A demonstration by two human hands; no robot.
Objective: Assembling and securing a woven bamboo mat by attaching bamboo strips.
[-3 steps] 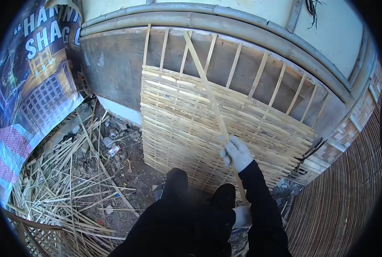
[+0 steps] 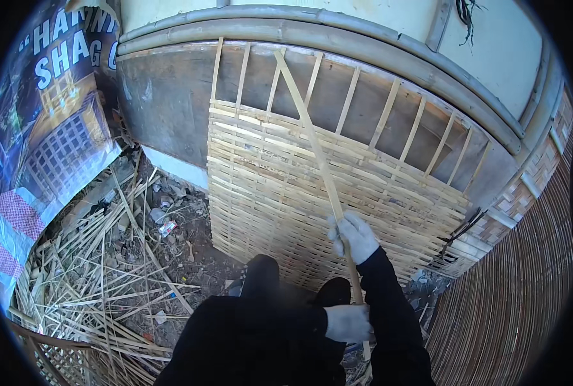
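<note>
L gloved hand (image 2: 349, 323), nearest the body, lies over the lower part of a long split-bamboo strip (image 2: 317, 151); can't tell if it's gripping. R gloved hand (image 2: 354, 238), a bit higher up, is clenched round the same strip, which slants up & L across the front of a woven bamboo panel (image 2: 254, 186), top end near the panel's bare upright slats (image 2: 348, 100). Loose bamboo slivers (image 2: 106, 293) litter the ground to the L. Behind the panel: dark board (image 2: 164, 116), w/ horiz. bamboo poles (image 2: 280, 29) along its top.
</note>
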